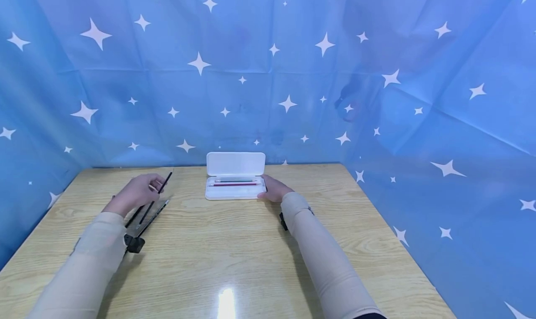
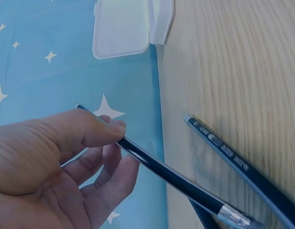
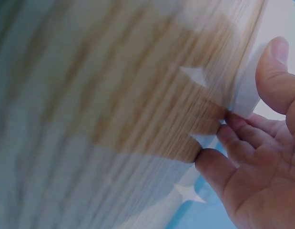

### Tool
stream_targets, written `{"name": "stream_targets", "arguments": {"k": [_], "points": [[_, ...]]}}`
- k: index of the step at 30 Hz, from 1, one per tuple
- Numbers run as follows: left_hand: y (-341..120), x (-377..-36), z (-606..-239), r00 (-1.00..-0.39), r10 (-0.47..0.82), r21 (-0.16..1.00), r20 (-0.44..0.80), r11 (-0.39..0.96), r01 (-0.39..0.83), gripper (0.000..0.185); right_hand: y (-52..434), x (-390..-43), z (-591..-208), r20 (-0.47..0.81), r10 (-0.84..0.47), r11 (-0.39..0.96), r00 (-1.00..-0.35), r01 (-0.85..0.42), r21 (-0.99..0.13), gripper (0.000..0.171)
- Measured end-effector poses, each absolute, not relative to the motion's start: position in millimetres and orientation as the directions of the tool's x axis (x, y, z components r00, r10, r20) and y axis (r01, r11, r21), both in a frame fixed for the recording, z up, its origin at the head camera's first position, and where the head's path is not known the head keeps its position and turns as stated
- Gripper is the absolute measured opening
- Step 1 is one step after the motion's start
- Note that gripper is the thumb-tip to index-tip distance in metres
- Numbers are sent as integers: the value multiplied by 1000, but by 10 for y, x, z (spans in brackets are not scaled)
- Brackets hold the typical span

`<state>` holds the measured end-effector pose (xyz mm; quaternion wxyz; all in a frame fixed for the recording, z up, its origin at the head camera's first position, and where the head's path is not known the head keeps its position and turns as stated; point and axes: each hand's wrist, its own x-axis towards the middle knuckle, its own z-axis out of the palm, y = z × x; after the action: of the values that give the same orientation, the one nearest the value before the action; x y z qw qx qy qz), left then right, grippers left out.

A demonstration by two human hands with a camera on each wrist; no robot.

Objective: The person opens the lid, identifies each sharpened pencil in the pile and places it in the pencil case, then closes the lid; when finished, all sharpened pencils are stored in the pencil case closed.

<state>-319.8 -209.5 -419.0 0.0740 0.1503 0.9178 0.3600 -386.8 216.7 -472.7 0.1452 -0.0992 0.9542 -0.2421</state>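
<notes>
My left hand (image 1: 140, 192) pinches a dark pencil (image 2: 168, 174) between thumb and fingertips, above the left part of the table. The pencil slants, its metal-banded eraser end lower, as the left wrist view shows. Below it lie more dark pencils; one pencil with pale lettering (image 2: 233, 162) is nearest. A white pencil case (image 1: 211, 193) stands at the table's back, its lid raised. Inside lie a red pencil (image 1: 234, 185) and a green pencil (image 1: 234, 181). My right hand (image 1: 275, 189) holds the case's right end, thumb at the near corner and fingers round the far side.
The wooden table (image 1: 217, 235) meets a blue star-patterned curtain (image 1: 243, 128) at its back edge, close behind the case. The curtain also runs along the right side. A small black device (image 1: 134, 243) is strapped at the left wrist.
</notes>
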Motion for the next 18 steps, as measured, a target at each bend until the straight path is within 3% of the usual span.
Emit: {"name": "stream_targets", "arguments": {"k": [18], "points": [[-1913,-3286,-4102,-944,319,713,88,642,283,40,2149,-3802,-4685,-216,-260,850,-941,-117,-513,73]]}}
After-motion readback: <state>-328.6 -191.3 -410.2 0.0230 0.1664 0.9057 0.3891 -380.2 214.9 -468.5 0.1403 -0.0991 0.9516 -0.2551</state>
